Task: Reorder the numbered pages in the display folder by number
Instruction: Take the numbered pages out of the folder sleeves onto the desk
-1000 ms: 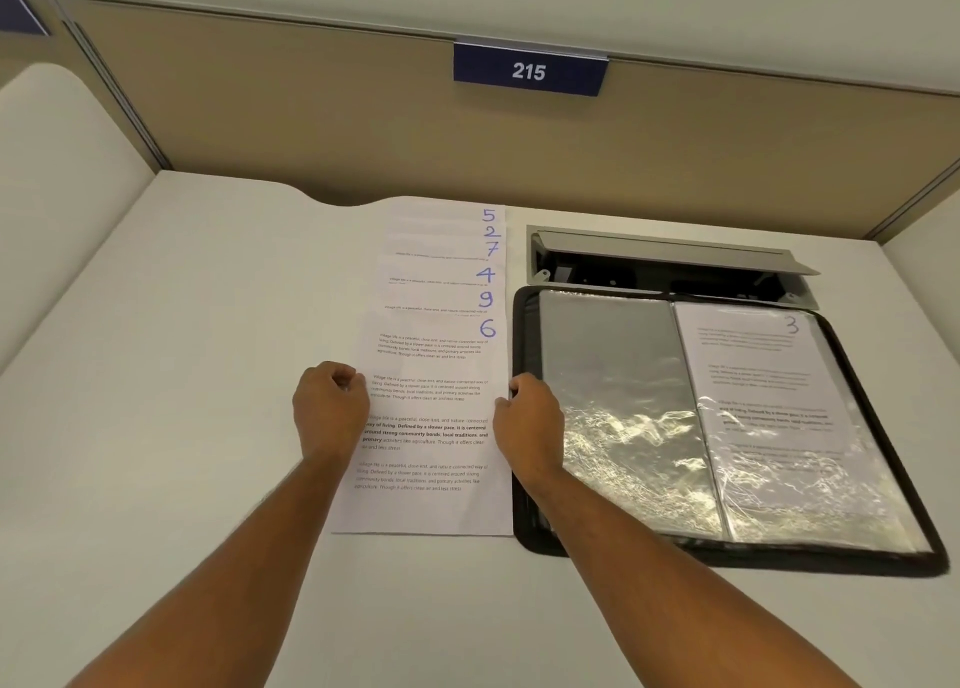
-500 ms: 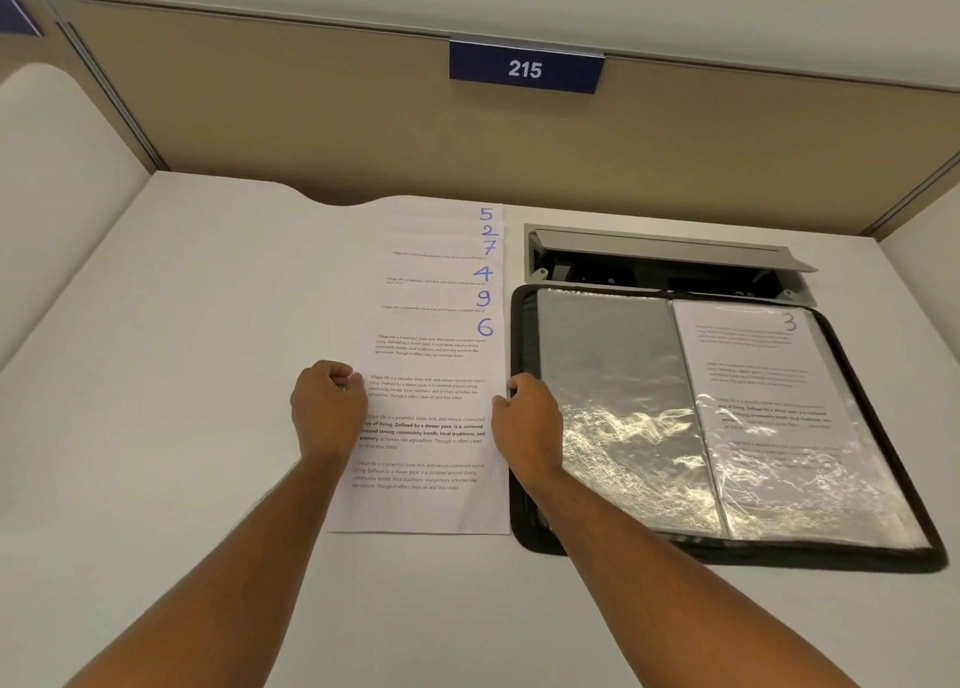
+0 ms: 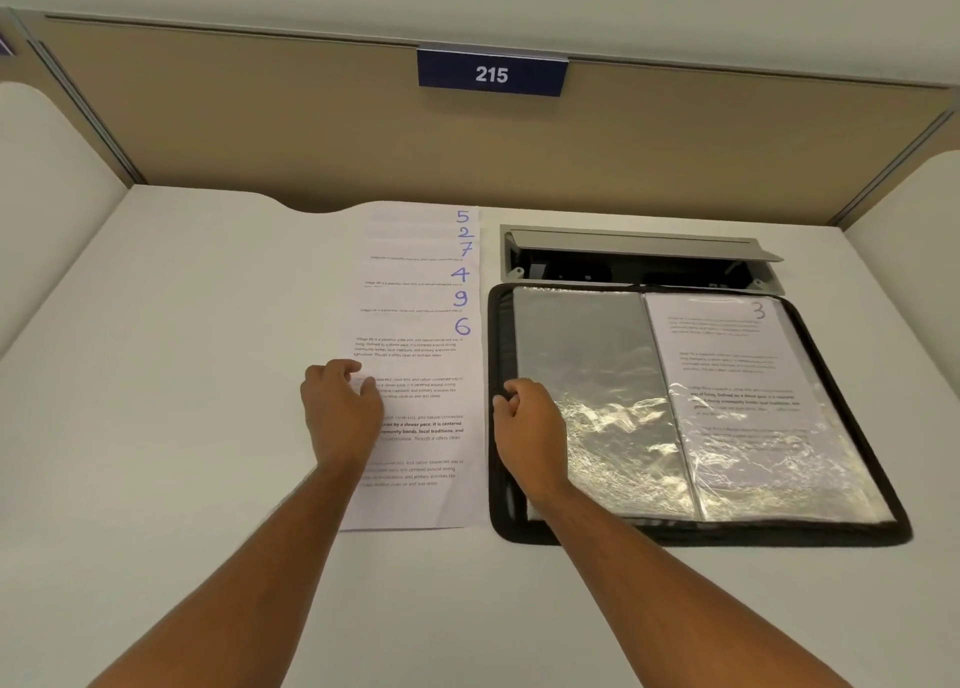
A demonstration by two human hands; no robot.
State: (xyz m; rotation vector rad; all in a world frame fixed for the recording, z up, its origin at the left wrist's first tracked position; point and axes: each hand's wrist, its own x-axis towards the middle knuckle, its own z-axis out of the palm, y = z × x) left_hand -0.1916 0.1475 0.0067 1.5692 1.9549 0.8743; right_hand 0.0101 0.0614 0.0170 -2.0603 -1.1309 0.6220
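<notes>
1. The counter point(image 3: 156, 375) is a white surface bounded at its far edge by a tan partition point(image 3: 311, 131) carrying a blue plate marked 215 point(image 3: 491, 73).
2. The display folder point(image 3: 696, 406) is laid open towards the counter's right side, black-edged, with its near edge well back from the counter's near edge. Its left sleeve is seen to hold no sheet; in its right sleeve page 3 point(image 3: 737, 354) is held, the numeral at its top right corner.
3. A fanned stack of pages point(image 3: 415, 292) is laid just beside the folder's left edge, running back to the counter's far edge. The numerals 5, 2, 7, 4, 9 and 6 are shown from far to near, with page 6 point(image 3: 431, 458) lying on top and nearest.
4. An open cable tray point(image 3: 639, 258) with a raised grey lid is set into the counter just behind the folder.
5. The right hand point(image 3: 527, 422) is placed over the folder's left border, its grip curled with thumb and fingers close together; whether anything is pinched cannot be told.
6. The left hand point(image 3: 340, 406) is rested on page 6 near its left edge, its grip loosely curled, fingertips on the paper.
</notes>
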